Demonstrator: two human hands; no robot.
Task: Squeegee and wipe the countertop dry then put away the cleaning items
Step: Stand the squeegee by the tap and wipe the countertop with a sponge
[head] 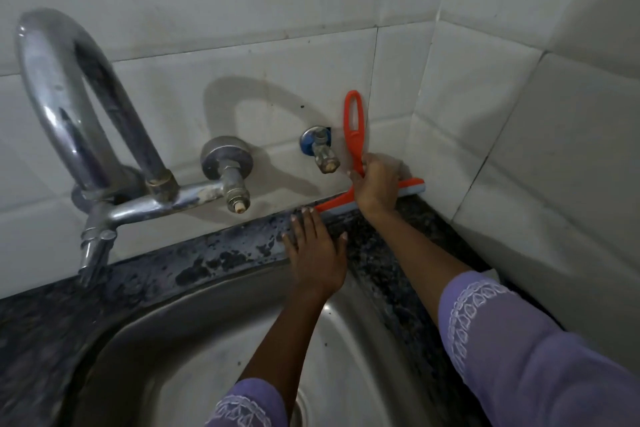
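Observation:
An orange squeegee (354,128) with a grey blade stands against the tiled back wall, its blade resting on the dark speckled countertop (221,253) in the corner. My right hand (375,185) is shut on the squeegee where the handle meets the blade. My left hand (317,250) lies flat on the countertop strip behind the sink, fingers spread, its fingertips just touching the blade's left end. It holds nothing.
A steel sink (207,340) fills the lower middle. A curved chrome faucet (69,107) with valves juts from the wall at left. A small angle valve (320,149) sticks out just left of the squeegee handle. White tiled walls (519,149) meet at the right corner.

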